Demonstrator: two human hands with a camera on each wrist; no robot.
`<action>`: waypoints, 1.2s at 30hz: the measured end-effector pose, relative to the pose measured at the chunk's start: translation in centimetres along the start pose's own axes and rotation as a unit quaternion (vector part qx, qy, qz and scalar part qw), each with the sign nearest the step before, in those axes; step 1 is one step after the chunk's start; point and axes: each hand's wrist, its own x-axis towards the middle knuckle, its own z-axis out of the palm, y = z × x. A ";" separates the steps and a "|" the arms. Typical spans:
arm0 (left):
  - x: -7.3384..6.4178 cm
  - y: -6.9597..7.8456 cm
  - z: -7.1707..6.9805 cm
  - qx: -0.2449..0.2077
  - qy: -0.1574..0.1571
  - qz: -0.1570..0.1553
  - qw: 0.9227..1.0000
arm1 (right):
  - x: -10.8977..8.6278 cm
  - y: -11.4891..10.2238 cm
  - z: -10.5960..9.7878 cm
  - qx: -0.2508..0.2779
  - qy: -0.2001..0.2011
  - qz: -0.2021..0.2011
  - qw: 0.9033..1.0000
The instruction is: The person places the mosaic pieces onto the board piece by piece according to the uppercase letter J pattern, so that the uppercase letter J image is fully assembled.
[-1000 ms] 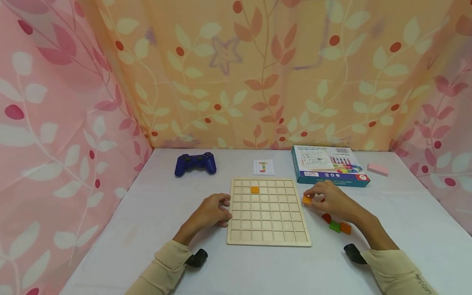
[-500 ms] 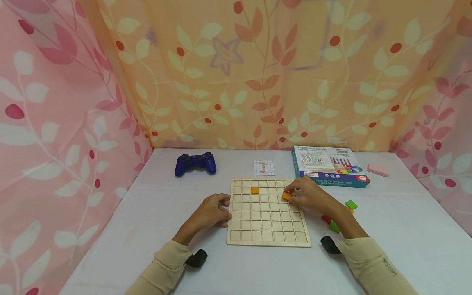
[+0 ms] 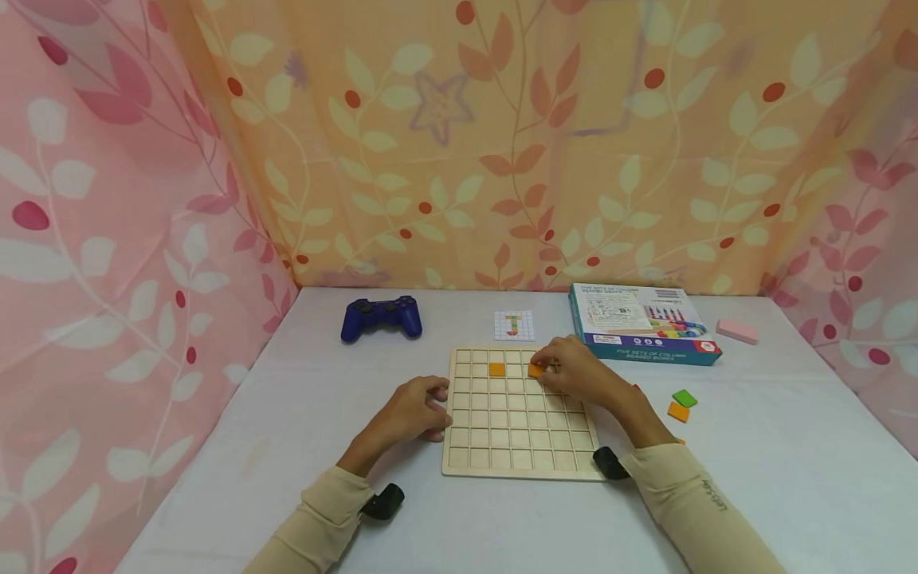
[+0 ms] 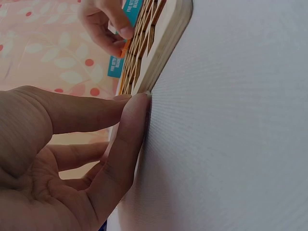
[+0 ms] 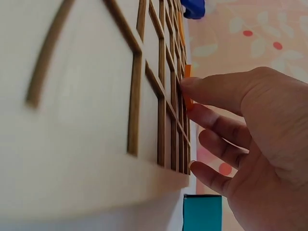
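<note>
Nearest, right wrist camera (image 3: 610, 462) overlapping the near right corner of the board (image 3: 520, 440) in the head view; if really that low, liable to catch the rim and jog everything on it. Farther in, left hand (image 3: 412, 409) at the board's left edge, fingers loosely bent, tips resting against the side rather than wrapped around it. With so light a brace, probably little help against a hard sideways push.

Just beside the right forearm (image 3: 641, 418), partly hidden, a red tile (image 3: 635, 388), easily swept aside by a careless return. Right of that, spare orange tile (image 3: 678, 411) and green tile (image 3: 684, 398).

Over the upper rows, right hand (image 3: 577, 368) with thumb and forefinger pinching the held tile (image 3: 535, 371); to its left, about one bare cell away, the set tile (image 3: 497, 369). Flat contact with the board or a slight hover: impossible to tell. Released out of line, likely to end up straddling a cell ridge; dragged too far left, likely to knock the neighbour loose.

Against half a second ago: wrist camera and held tile both farther left, spare orange tile now uncovered. Beyond, card (image 3: 514, 325), controller (image 3: 381, 318) and box (image 3: 649, 323) essentially unmoved.
</note>
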 end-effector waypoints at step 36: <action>0.1 -0.2 0.1 0.000 -0.001 0.006 1.000 | -2.7 -0.1 -2.0 0.033 -0.008 0.043 0.998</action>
